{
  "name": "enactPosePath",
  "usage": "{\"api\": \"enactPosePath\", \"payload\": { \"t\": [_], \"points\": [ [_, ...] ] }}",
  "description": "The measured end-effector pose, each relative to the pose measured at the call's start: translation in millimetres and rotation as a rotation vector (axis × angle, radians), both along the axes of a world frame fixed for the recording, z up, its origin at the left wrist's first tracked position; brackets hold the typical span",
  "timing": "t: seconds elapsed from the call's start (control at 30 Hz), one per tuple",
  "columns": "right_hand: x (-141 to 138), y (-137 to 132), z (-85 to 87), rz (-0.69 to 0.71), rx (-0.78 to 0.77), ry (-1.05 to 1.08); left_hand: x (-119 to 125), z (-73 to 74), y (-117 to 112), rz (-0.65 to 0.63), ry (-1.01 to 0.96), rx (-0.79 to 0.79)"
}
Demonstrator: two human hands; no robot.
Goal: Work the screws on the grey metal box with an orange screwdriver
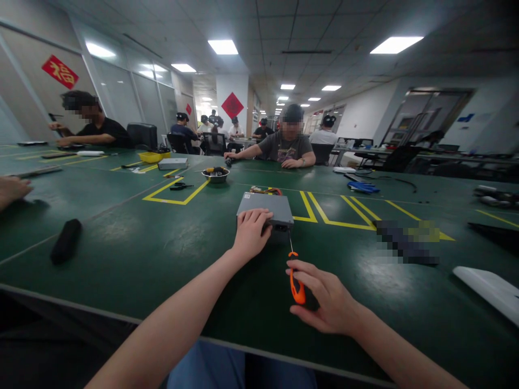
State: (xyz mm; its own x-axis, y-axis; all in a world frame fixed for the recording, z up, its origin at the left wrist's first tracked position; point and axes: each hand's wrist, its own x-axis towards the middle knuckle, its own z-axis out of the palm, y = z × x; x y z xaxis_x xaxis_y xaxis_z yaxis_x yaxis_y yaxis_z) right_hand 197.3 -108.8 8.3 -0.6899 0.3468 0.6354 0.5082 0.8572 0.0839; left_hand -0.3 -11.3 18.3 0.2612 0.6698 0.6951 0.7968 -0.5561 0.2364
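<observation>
A grey metal box (267, 208) with coloured wires at its far side lies on the green table (162, 254) in front of me. My left hand (250, 233) rests on its near left corner, fingers curled over the top edge. My right hand (324, 294) is closed around the orange handle of a screwdriver (295, 281). The screwdriver's thin shaft points at the near right corner of the box.
A black oblong object (66, 240) lies at the left, a white flat piece (488, 286) at the right. Further off are a metal bowl (215, 174), scissors (181, 186), blue gloves (363, 187) and a yellow tray (153, 156). Other people sit around the table; someone's hand (12, 190) rests at the left edge.
</observation>
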Motion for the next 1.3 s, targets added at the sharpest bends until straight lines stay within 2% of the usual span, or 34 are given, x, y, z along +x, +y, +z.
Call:
{"api": "enactPosePath", "payload": {
  "t": [0.1, 0.23, 0.37, 0.63, 0.83, 1.3],
  "points": [
    [-0.8, -2.8, 4.4, -0.025, 0.062, -0.091, 0.2, -0.4, 0.0, 0.0, 0.001, 0.005],
    [-2.6, 0.8, 1.6, -0.019, 0.149, 0.019, 0.1, -0.3, -0.2, 0.001, 0.003, 0.008],
    [-1.8, 4.1, -3.6, -0.026, 0.121, 0.094, -0.4, -0.6, -0.1, -0.002, 0.004, 0.01],
    [-5.0, -3.3, 7.7, 0.033, 0.186, -0.013, 1.0, -1.5, 0.5, 0.0, -0.001, -0.004],
    [-10.0, 4.8, 3.6, 0.001, 0.156, -0.086, 0.5, -1.3, 0.5, 0.001, -0.005, 0.001],
    [-11.1, 6.5, 1.8, -0.006, 0.177, -0.074, -0.6, -2.5, 1.2, 0.004, 0.003, 0.01]
  ]
}}
